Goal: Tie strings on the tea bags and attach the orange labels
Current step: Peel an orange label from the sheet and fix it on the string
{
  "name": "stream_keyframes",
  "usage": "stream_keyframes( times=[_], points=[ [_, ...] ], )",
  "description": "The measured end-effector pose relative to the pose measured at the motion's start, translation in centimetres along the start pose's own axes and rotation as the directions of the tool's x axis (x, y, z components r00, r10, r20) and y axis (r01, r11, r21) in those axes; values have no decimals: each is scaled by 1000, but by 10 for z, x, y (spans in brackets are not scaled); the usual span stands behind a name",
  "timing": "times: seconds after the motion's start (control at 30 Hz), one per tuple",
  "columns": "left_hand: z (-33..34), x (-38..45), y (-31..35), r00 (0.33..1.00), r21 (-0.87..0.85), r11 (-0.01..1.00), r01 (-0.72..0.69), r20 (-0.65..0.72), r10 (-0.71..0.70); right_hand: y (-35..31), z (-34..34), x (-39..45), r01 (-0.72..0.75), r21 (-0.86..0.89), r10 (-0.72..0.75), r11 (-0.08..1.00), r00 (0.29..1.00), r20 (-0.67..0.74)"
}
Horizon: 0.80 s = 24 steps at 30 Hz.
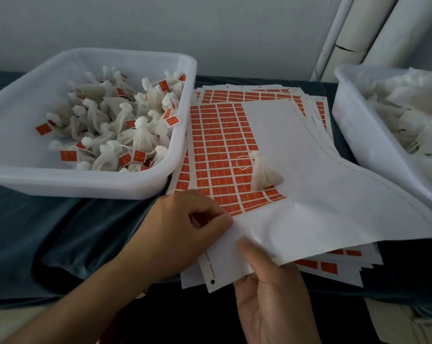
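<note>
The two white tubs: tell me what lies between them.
In the head view, a stack of orange label sheets lies between the left tub and right tub, with one tied tea bag on top.

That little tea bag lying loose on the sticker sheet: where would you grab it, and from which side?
Probably by the gathered neck of the tea bag, coming from above. The neck is the narrow tied part and points away from the person, with its string looped beside it. The body is wide, so it looks harder to pinch. Both the left hand and right hand hold the label sheet.
</note>
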<state>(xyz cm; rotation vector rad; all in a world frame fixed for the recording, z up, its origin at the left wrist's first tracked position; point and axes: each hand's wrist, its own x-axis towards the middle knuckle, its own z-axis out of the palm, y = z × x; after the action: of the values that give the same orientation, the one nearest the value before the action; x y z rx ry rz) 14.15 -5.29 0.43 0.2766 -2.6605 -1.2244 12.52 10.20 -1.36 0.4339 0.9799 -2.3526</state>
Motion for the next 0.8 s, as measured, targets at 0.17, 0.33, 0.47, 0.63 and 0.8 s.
stream_keyframes(
  times=[0.17, 0.33, 0.47, 0.63, 0.8],
  points=[
    [2, 3, -5, 998, -43, 997, 65, -6, -66, 1, 0, 1, -4, -33, 3, 999, 1000, -29],
    [3, 2, -8, 997, -44, 997, 67, -26, -68, -1, 3, -1, -24, -18, 23, 1000, 998, -67],
    [-1, -2, -6, 999, -10, 1000, -8, 40, 9, -6, 6, -3, -56, 54, 60, 997, 996, -65],
    [0, -1, -3, 996, 82, 996, -34, 80, 27, -7, 9, -2, -42, 35, 46, 998, 994, -102],
    [3, 0, -5, 999, 88, 995, -36, 25, 34, -6, 8, 0, -55, 20, 57, 998, 990, -128]
  ],
)
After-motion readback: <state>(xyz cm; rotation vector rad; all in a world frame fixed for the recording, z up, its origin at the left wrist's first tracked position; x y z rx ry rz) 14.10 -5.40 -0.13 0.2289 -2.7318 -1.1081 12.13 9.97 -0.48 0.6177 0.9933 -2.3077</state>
